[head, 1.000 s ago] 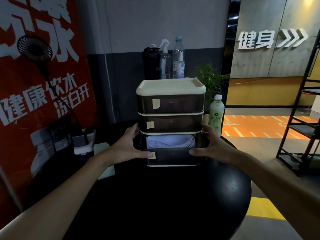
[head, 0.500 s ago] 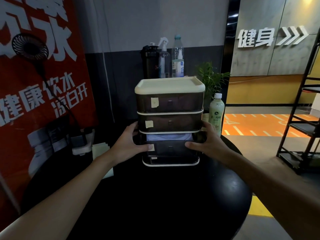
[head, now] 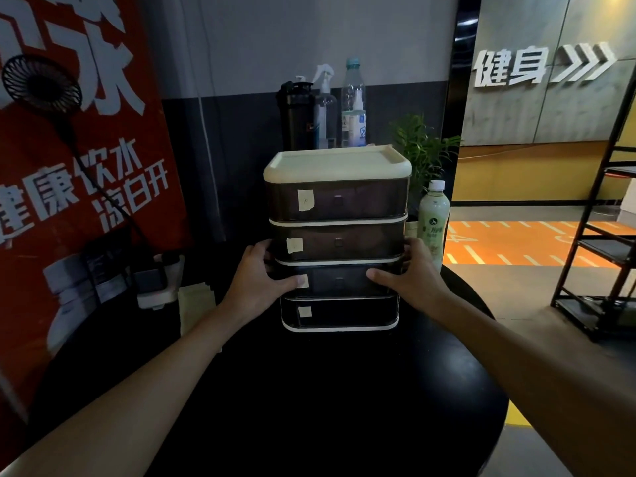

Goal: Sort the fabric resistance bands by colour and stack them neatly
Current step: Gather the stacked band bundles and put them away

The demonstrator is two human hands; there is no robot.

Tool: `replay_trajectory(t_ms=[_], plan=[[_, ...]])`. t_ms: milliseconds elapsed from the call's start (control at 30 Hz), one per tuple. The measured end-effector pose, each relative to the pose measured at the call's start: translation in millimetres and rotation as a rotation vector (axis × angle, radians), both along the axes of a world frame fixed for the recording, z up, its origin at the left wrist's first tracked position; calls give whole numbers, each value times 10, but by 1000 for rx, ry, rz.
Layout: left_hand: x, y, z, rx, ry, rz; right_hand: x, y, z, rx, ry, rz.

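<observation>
Desk (head: 309, 407), round and black, filling the lower middle of the head view and carrying everything named below. Red poster (head: 69, 166) with large white characters standing at the left edge; a small black fan (head: 41, 82) on a stalk rises in front of it. Black metal rack (head: 602, 242) at the far right, on the floor beside the desk. Four-drawer organiser (head: 337, 235) upright at the desk's centre: cream lid, smoky translucent drawer fronts, each with a small paper label near its left side; all four drawers sit flush with the frame. No fabric resistance band can be made out through the dark fronts, so their place cannot be told from this view. Left hand (head: 256, 284) and right hand (head: 409, 280) clasp the organiser from either side at the level of the third drawer (head: 337, 280), fingers curled round the side walls, both thumbs pressed flat on that drawer's front; the left thumb tip touches its label. Potted plant (head: 423, 149) just behind the organiser's right rear corner. Pale green drink bottle (head: 433, 218) with white cap upright just right of the organiser, near the right hand. Black shaker bottle (head: 294, 115), spray bottle (head: 323, 105) and clear bottle (head: 353, 101) grouped behind the lid. Folded pale papers (head: 196, 304) lying left of the left wrist
</observation>
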State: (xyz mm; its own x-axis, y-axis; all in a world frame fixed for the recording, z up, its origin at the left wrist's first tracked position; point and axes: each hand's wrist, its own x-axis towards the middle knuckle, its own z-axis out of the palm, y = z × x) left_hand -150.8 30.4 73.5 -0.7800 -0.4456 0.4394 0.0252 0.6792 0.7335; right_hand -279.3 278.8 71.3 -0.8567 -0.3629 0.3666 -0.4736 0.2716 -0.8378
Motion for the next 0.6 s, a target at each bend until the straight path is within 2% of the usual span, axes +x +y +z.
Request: replay_trajectory(t_ms=[200,433,533,600], plan=[[-36,72,1,81,47,4,-36,-52,-14,-78,-31,-30],[-14,60,19,86,37,-37,-19,-48,-48,-12,-61,-46],[71,-41,-2,35,4,-41,141,-17,-76,41,-16,-165],[185,-135,-13,-4,-20,-34,328,-7,-153,-22,82,-270]])
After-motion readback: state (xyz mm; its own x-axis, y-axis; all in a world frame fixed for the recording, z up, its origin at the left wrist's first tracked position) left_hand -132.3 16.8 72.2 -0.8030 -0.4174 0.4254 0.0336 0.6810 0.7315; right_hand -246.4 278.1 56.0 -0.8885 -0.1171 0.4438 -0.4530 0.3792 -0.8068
